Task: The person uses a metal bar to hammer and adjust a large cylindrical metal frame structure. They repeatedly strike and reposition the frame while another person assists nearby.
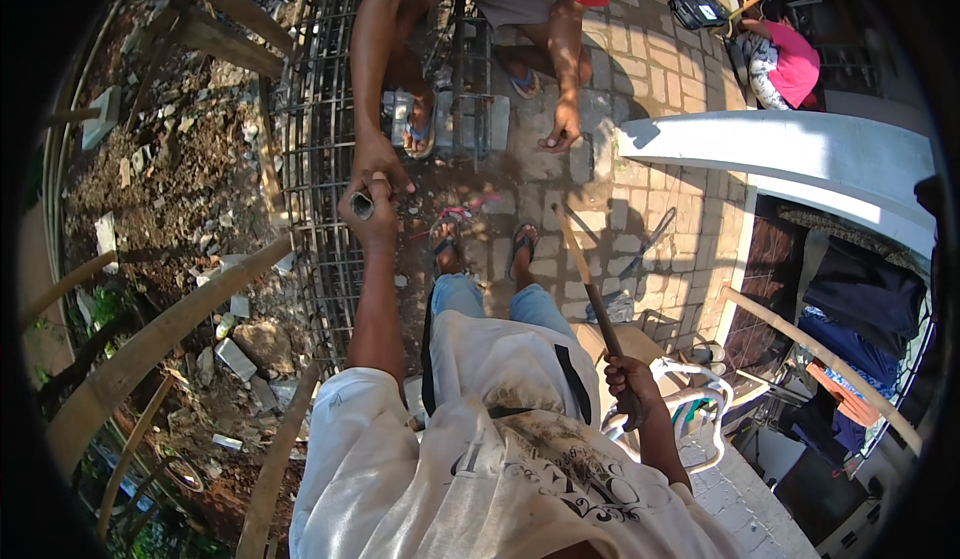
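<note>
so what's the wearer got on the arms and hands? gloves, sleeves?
No gloves: both the left hand and right hand are bare, with no visible watch or rings. Forearms are bare too. Short white sleeves of a dirt-smudged T-shirt with black lettering end above the elbows.

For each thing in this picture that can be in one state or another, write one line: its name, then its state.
Left hand: closed around a small metal piece, meeting the other person's hand.
Small metal piece: gripped, end showing.
Right hand: closed on the stick's lower end.
Stick: held tilted, off the ground.
Rebar cage: lying along the ground.
Other person's hand: reaching down to the metal piece.
White plastic chair: unoccupied.
</note>
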`<action>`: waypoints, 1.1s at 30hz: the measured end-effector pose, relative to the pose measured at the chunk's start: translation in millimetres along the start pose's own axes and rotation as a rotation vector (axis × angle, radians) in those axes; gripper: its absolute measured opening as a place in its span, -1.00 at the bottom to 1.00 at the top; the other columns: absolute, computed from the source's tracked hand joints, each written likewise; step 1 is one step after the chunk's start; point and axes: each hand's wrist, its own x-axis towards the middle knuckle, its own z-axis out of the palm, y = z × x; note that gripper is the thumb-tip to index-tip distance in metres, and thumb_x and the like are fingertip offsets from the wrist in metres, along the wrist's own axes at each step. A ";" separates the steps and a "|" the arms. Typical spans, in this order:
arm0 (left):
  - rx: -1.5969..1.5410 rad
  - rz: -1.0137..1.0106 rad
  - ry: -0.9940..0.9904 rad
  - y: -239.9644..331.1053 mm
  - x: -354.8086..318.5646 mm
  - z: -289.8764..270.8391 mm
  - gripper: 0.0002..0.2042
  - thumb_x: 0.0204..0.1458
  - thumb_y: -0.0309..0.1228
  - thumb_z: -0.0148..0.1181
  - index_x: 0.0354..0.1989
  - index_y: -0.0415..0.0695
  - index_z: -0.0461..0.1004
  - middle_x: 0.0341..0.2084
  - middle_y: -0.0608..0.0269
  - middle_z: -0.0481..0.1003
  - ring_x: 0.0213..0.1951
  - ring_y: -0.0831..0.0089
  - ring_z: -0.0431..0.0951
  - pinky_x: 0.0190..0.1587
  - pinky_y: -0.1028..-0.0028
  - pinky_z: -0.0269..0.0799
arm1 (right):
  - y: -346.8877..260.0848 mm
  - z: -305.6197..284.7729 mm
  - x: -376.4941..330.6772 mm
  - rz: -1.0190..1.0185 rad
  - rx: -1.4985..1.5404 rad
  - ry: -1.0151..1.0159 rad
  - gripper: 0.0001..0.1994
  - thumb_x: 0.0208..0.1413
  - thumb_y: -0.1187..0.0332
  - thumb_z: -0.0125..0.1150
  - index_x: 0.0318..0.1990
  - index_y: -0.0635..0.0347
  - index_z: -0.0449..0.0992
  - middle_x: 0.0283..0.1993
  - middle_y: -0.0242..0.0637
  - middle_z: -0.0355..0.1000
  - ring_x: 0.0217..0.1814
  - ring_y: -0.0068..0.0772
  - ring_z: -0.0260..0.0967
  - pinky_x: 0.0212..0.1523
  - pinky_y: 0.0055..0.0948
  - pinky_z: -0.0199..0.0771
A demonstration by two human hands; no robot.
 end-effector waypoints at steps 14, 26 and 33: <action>-0.259 0.033 -0.480 66.9 -17.4 3.2 -0.63 0.14 -0.29 0.15 -0.67 -0.19 0.28 -0.69 0.24 0.35 -0.61 0.39 0.35 -0.48 0.35 0.36 | 59.7 65.1 129.3 -0.027 -0.845 0.151 -0.67 0.15 0.31 0.14 -0.04 0.37 0.35 -0.43 -0.30 0.36 -0.57 -0.48 0.32 -0.56 -0.38 0.43; 0.495 0.139 -0.741 16.5 -151.1 -1.5 -0.71 0.09 -0.29 0.28 -0.44 -0.22 0.34 -0.25 0.09 0.34 -0.16 0.26 0.41 -0.08 0.31 0.33 | 157.3 67.5 162.3 -0.123 0.007 -0.096 -0.86 0.16 0.36 0.13 -0.21 0.20 0.39 -0.53 -0.41 0.29 -0.58 -0.50 0.26 -0.55 -0.39 0.35; 0.507 -0.099 -0.412 -9.3 -153.2 -9.5 -0.58 0.19 -0.01 0.12 -0.35 -0.20 0.46 -0.54 0.32 0.42 -0.39 0.50 0.39 -0.26 0.36 0.33 | 144.4 23.5 161.5 0.040 0.317 -0.245 -0.77 0.20 0.32 0.05 -0.49 0.06 0.23 -0.68 -0.44 0.13 -0.71 -0.46 0.12 -0.65 -0.38 0.30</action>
